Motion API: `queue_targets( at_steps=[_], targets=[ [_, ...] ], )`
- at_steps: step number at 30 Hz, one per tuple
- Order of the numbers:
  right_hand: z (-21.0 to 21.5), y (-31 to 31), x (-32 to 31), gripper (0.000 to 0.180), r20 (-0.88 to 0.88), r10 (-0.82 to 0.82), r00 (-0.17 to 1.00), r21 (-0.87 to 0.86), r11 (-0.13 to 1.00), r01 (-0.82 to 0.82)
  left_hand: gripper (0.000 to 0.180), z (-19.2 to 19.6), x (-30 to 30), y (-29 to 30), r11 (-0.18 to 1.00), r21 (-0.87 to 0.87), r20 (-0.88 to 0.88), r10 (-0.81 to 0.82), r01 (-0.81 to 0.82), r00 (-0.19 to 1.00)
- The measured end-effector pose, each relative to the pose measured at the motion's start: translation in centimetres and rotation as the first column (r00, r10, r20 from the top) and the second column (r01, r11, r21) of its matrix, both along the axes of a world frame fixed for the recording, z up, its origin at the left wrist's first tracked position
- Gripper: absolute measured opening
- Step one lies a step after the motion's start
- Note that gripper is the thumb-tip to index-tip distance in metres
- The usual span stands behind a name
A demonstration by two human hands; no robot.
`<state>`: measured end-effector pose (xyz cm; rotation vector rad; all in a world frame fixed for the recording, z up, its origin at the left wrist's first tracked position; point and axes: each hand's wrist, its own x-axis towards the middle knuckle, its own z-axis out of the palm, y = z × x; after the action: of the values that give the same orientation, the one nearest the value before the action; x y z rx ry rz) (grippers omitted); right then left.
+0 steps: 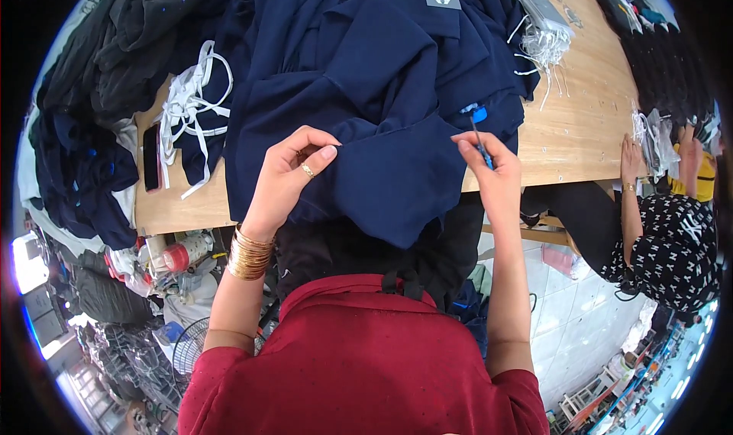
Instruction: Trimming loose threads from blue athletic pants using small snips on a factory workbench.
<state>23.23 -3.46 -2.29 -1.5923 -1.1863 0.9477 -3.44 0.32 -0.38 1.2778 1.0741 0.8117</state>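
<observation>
A navy garment (389,183) lies over the table's front edge, its near part hanging toward my lap. My left hand (294,168), with a ring and several gold bangles, pinches the garment's edge between thumb and forefinger. Across from it, my right hand (492,168) has its thumb and forefinger at the other end of that edge. A slim tool (487,156) with blue parts and a thin dark shaft sits in the right hand; its exact kind is partly hidden by the fingers. The stretch of edge between both hands looks nearly straight.
White tapes (195,99) and a phone (152,156) lie on the left, beside dark piled clothes (84,160). Tags with white strings (546,34) rest at the back right of the wooden table (588,122). Another person (664,240) works at the right.
</observation>
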Motion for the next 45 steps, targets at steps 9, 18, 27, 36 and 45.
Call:
queue_targets(
  at_steps=[9, 18, 27, 36, 45],
  targets=[
    [-0.9, 2.3, -2.1, 0.017, 0.138, 0.083, 0.987, 0.047, 0.995, -0.091, 0.010, -0.4, 0.7, 0.8, 0.863, 0.441, -0.520, 0.022, 0.247, 0.854],
    [-1.2, 2.0, -2.3, 0.018, 0.089, 0.070, 0.994, 0.084, 0.993, -0.078, 0.013, 0.3, 6.5, 1.2, 0.657, 0.651, -0.610, 0.156, 0.380, 0.777],
    [1.2, -1.4, 0.1, 0.039, 0.452, -0.003, 0.892, 0.117, 0.992, -0.056, 0.008, 0.3, 6.9, 2.9, 0.787, 0.415, -0.705, -0.039, 0.457, 0.708],
    [0.0, -1.2, -1.2, 0.026, 0.136, 0.205, 0.969, 0.202, 0.952, -0.229, 0.026, 2.0, 6.9, 1.6, 0.777, 0.496, -0.396, -0.194, 0.387, 0.897],
    [8.1, 1.0, -0.6, 0.015, -0.412, 0.269, 0.871, 0.405, 0.910, -0.090, 0.060, -1.6, 7.9, -2.5, 0.840, -0.228, 0.531, -0.317, 0.493, 0.786]
  ],
)
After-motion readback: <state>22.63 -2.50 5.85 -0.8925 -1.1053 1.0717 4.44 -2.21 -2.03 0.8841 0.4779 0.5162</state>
